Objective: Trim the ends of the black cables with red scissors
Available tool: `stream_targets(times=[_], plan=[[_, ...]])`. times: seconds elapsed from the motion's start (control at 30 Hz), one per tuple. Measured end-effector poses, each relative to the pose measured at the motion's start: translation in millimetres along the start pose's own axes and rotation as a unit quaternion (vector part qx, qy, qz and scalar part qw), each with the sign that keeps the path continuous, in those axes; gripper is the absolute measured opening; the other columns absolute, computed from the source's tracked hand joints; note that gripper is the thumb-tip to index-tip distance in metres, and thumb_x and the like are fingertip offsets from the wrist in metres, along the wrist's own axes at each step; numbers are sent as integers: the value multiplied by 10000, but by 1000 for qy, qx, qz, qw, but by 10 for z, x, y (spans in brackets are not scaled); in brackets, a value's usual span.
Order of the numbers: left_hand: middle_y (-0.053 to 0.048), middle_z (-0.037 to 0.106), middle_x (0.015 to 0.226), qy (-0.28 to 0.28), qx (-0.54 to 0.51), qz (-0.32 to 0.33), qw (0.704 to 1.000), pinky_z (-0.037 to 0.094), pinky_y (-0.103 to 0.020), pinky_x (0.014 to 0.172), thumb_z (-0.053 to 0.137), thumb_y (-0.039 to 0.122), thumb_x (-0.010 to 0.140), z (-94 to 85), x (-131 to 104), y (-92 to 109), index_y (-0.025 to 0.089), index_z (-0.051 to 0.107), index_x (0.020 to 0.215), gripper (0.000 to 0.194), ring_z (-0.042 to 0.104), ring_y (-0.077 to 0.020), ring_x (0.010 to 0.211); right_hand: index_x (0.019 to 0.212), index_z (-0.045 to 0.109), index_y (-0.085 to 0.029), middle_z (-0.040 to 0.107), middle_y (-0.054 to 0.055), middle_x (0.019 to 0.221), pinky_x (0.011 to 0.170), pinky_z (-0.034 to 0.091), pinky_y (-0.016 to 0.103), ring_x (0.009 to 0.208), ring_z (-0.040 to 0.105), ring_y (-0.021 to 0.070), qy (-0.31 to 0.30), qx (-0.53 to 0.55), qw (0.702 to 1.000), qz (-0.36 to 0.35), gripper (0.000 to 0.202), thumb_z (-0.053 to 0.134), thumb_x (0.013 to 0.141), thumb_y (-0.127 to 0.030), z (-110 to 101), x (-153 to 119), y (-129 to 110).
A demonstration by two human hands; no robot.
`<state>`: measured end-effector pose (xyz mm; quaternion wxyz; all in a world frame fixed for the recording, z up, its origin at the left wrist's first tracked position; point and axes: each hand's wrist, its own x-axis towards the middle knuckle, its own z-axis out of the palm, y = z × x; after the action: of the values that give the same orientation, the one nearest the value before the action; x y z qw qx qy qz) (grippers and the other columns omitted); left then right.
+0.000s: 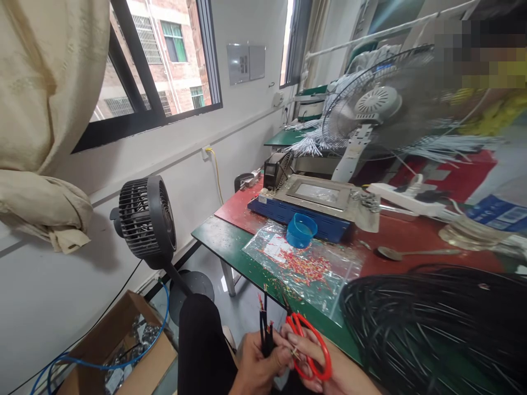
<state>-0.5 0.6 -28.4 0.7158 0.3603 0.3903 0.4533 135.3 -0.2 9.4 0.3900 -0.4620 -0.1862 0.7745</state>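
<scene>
Several black cables [263, 325] stand upright in my left hand [259, 356], which is closed around them. Red wire ends poke out at their tips. My right hand [307, 351] has its fingers through the handles of red-handled scissors [325, 354], whose dark blades point up and away. The fingertips of both hands meet beside the cables, and small pale bits show between them. Beyond the hands, a clear plastic bag [341, 269] lies on the green and red table, strewn with red and yellow clippings [307, 266].
A large coil of black cable [411, 329] covers the table's right. Behind the bag sit a blue plastic ring [302, 230], a blue-sided device [280, 211] and a spoon [389, 253]. Fans stand left [144, 219] and behind [376, 104]. A cardboard box [154, 351] is lower left.
</scene>
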Motion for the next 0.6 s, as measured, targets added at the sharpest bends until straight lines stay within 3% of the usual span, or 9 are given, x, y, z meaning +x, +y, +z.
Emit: stream_targets(times=[0.17, 0.37, 0.6], plan=[[-27, 541, 560, -18, 0, 16, 1000, 216, -164, 458, 757, 474, 655, -7, 15, -16, 77, 637, 690, 416, 359, -9, 452, 905, 572, -97, 446, -27, 580, 379, 212, 113, 438, 334, 9, -1, 39, 999, -16, 645, 826, 531, -557, -25, 57, 105], [-1, 489, 529, 88, 22, 4, 996, 205, -161, 454, 774, 553, 583, 49, 20, 50, 63, 642, 726, 527, 334, 0, 429, 942, 519, -110, 392, -45, 521, 362, 231, 157, 401, 328, 40, 27, 24, 993, -110, 739, 757, 542, -684, -144, 290, 372], [4, 458, 530, 117, 43, -15, 992, 194, -173, 466, 777, 579, 553, 79, 1, 110, 50, 619, 741, 583, 319, -4, 442, 868, 613, -104, 442, -8, 526, 437, 270, 192, 419, 365, 55, 2, -56, 980, -192, 618, 776, 563, -616, -320, 419, 498]])
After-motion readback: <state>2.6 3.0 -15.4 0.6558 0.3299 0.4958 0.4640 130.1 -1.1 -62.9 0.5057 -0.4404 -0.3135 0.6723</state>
